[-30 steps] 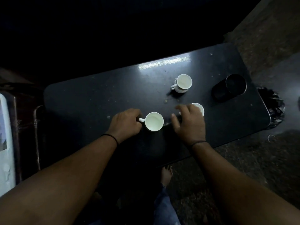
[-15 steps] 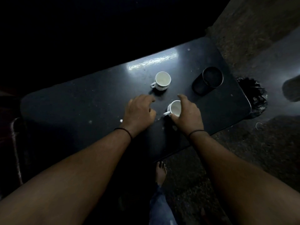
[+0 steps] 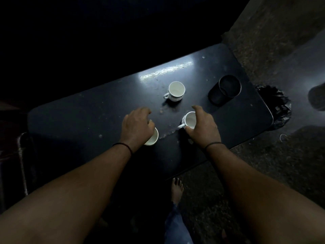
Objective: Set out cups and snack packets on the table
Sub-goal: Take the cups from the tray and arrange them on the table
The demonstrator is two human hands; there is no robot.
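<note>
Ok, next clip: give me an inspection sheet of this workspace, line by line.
Surface: dark glossy table, dusty, with crumbs and a light glare at its far edge.
Job's things: three white cups; far cup stands free, handle to the left; near-left cup half hidden under the left hand; near-right cup under the right hand. No snack packets seen.
Clutter: dark cylindrical container at the right end.
Hands: left hand curled over its cup; right hand grips its cup's rim and handle.
Cables: nothing seen.
Surroundings: dim room, speckled floor, crumpled black bag beyond the table's right end, bare foot below.
</note>
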